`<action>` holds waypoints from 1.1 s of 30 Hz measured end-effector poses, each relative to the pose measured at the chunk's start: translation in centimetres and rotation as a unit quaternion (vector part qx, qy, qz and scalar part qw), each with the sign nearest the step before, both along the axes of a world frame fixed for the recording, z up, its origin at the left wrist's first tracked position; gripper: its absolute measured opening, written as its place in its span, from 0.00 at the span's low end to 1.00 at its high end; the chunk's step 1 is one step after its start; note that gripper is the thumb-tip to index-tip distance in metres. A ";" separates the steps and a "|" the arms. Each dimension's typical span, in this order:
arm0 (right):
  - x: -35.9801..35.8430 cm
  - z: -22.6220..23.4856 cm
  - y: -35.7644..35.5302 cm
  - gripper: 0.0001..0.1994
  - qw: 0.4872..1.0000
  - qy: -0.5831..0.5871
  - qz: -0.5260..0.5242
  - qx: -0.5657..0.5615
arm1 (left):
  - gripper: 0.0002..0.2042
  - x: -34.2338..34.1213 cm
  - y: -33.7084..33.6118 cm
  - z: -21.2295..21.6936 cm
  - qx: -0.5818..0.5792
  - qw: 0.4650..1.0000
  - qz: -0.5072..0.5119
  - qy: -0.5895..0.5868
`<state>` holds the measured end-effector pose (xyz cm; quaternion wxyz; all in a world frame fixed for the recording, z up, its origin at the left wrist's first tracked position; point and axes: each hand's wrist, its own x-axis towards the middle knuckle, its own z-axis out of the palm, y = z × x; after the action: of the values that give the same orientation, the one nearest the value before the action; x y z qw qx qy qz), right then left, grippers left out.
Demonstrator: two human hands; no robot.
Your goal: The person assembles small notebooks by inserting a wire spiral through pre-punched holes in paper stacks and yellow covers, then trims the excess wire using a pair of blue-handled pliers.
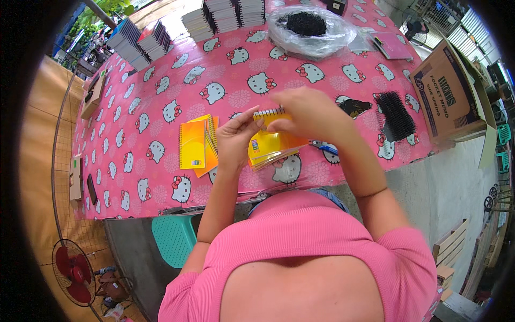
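Observation:
My left hand (236,138) is closed on the upper left corner of a yellow notepad (263,144), its thumb lying over the cover. Along the pad's top edge runs a dark spiral coil (269,112). Smeared by motion, my right hand (307,115) is curled over the right end of that coil; whether its fingers grip it does not show. More yellow pads lie under this one at the table's near edge. Left of my left hand sits a small pile of yellow and orange spiral notepads (192,145). A blue-handled tool (325,149) lies partly behind my right forearm.
Loose black coils (396,117) lie to the right, beside a brown cardboard box (448,91). A clear plastic bag (335,37) with black coils stands at the back. Stacks of spiral notebooks (225,21) line the far left. A green stool (174,241) stands below the table's edge.

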<state>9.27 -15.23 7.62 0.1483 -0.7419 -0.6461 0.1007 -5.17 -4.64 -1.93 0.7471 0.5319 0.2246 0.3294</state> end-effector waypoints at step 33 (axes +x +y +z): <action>-4.3 -8.1 -12.1 0.23 0.958 0.118 -0.174 0.195 | 0.12 -0.1 -4.6 -0.8 0.456 0.889 0.041 0.013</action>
<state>4.95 -27.36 -0.44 0.3805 -0.7821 -0.4925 0.0320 -5.23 -9.28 -2.68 0.4054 0.8087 0.0812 0.4184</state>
